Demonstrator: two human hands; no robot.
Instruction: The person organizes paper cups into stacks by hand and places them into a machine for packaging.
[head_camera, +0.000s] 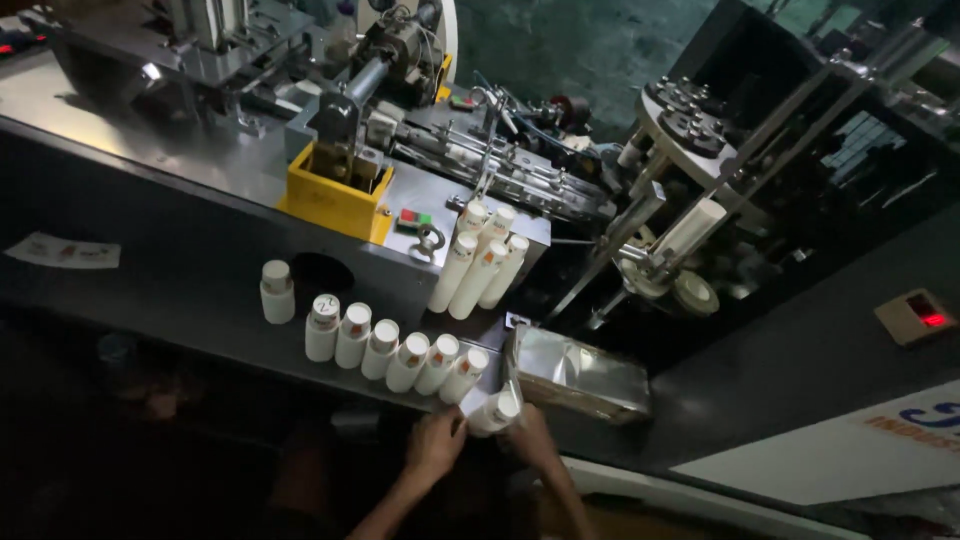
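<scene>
Risk noted: the row of cup stacks (395, 352) lies on its side along the dark ledge (200, 290), leaning one on the next, with the last stack close to the ledge's near edge. In my judgement, a knock from either hand would roll or topple that end stack, and the neighbours could follow. The three tall stacks (478, 262) propped against the machine, at 12 o'clock from the hands, look equally prone to sliding. Lighting is poor, which makes misjudged contact more likely.

Grip: the white cup stack (494, 411) sits between both hands at the bottom centre of the view, just at 5 o'clock from the row's end. The right hand (533, 440) wraps it from beneath and behind, fingers curled about it. The left hand (435, 445) rests at the stack's 8 o'clock with fingers partly bent, touching or nearly touching its lower end; in this gloom I cannot tell whether it truly clamps.

A silvery foil-wrapped block (580, 375) lies just at 2 o'clock from the hands.
</scene>
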